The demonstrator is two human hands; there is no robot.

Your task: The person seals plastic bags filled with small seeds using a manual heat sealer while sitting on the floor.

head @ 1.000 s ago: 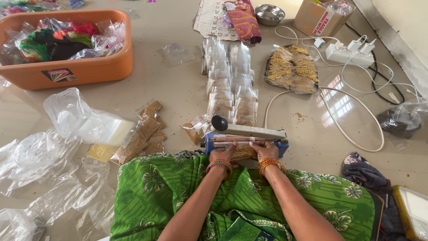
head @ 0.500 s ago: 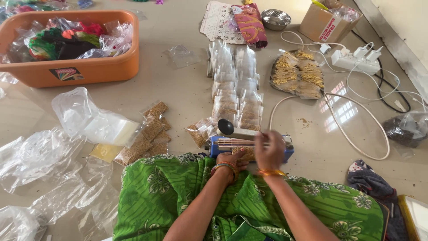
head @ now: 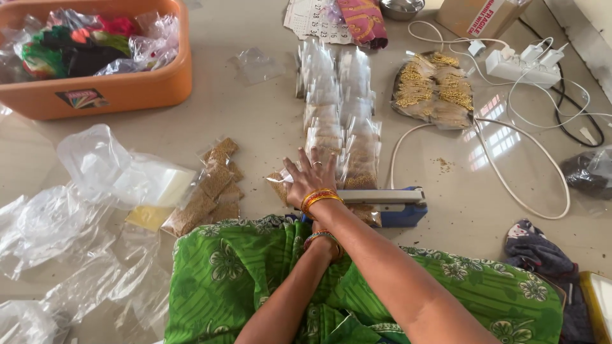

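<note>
Head view: a pale tiled floor (head: 255,114), an orange tub (head: 95,89) at upper left. At centre, the right hand (head: 312,181) lies flat, fingers spread, on a small filled packet (head: 284,185) just left of the blue sealer (head: 382,205). The left hand (head: 322,245) is hidden beneath the right forearm; its grip cannot be told. Good practice: keep the packet mouth flat and straight.

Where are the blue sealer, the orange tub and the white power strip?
Sealer (head: 395,207): head view, on its blue base at the right end.
Orange tub (head: 127,89): head view, on its front wall.
Power strip (head: 519,67): head view, on its white body.
</note>
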